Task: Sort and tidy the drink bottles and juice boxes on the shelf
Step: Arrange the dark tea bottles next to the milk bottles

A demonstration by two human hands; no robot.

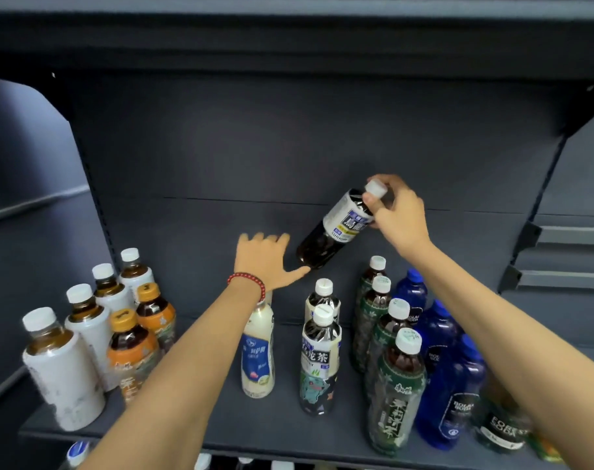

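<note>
My right hand (399,212) grips the neck and white cap of a dark oolong tea bottle (336,228), tilted with its base down-left above the back of the shelf (221,425). My left hand (266,261), with a red bead bracelet at the wrist, is spread open; its thumb touches the bottle's base. Below stand two matching oolong tea bottles (321,357) in a line, and a white milk drink bottle (258,354) is partly hidden under my left forearm.
At the left stand white-label tea bottles (63,368) and orange-label ones (134,351). At the right are rows of green-label tea bottles (395,391) and blue bottles (448,378), with a dark soda bottle (502,429) behind my right forearm. More caps show on the shelf below.
</note>
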